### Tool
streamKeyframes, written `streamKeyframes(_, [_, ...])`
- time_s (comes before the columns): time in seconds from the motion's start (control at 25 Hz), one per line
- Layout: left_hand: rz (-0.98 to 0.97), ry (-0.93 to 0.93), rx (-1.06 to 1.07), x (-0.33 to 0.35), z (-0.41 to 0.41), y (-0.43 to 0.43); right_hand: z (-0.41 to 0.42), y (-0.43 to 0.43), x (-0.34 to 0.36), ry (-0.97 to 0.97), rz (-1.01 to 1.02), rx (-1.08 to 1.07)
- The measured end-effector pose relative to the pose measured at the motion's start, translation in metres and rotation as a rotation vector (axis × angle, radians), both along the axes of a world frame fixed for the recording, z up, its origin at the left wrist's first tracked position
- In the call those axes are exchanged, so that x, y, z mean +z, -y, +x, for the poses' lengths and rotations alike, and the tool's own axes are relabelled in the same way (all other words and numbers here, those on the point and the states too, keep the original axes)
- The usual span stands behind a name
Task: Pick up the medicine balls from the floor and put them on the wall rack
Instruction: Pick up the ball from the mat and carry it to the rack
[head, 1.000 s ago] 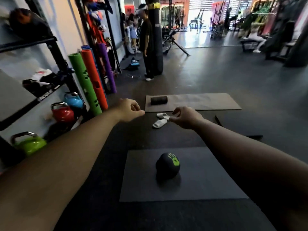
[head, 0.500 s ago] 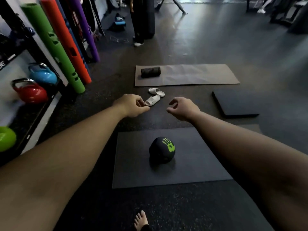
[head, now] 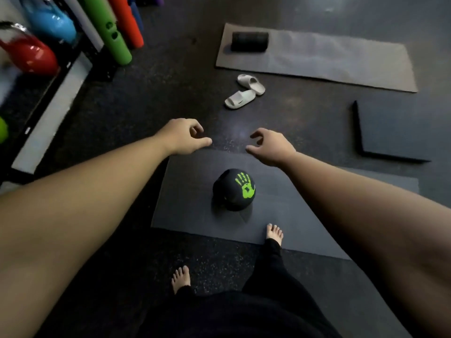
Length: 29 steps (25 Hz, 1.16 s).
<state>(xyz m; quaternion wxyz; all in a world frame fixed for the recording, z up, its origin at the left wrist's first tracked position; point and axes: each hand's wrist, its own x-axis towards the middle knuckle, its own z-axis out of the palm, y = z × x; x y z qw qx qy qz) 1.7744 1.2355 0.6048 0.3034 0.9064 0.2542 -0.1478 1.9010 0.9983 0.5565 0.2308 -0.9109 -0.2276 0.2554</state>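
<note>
Reaching out over the floor, the left hand [head: 181, 137] and right hand [head: 271, 148] hang empty, fingers loosely curled, gripping nothing. The black medicine ball [head: 233, 189] with its green handprint sits on the dark mat [head: 190, 206], below and between both hands, about equally near each.

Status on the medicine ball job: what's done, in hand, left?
Done: nothing visible. The black medicine ball sits on the dark mat. In hand: nothing; left hand and right hand are empty, held above it. Left: grab, lift, rack it.
</note>
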Motion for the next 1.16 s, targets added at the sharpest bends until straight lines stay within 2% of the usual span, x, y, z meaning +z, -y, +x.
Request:
streamKeyframes(0.2, [-0.022, -0.151, 0.142, -0.096, 0.046, 0.019, 0.078, 0.008, -0.107, -0.152, -0.091, 0.113])
streamKeyframes(0.32, [-0.038, -0.179, 0.195, -0.173, 0.062, 0.020, 0.106, -0.001, -0.192, -0.228, -0.159, 0.158])
streamKeyframes(0.44, [-0.047, -0.168, 0.226, -0.280, 0.080, 0.009, 0.127, -0.025, -0.298, -0.302, -0.177, 0.187])
streamKeyframes(0.72, [-0.172, -0.259, 0.373, -0.533, 0.086, 0.007, 0.147, -0.051, -0.516, -0.291, -0.263, 0.247])
streamKeyframes(0.88, [-0.204, -0.238, 0.405, -0.599, 0.078, 0.018, 0.139, -0.050, -0.567, -0.289, -0.218, 0.232])
streamKeyframes(1.0, [-0.226, -0.251, 0.344, -0.612, 0.086, 0.020, 0.129, -0.050, -0.575, -0.194, -0.221, 0.257])
streamKeyframes(1.16, [-0.301, -0.290, 0.339, -0.615, 0.096, 0.016, 0.121, -0.072, -0.573, -0.061, -0.215, 0.403])
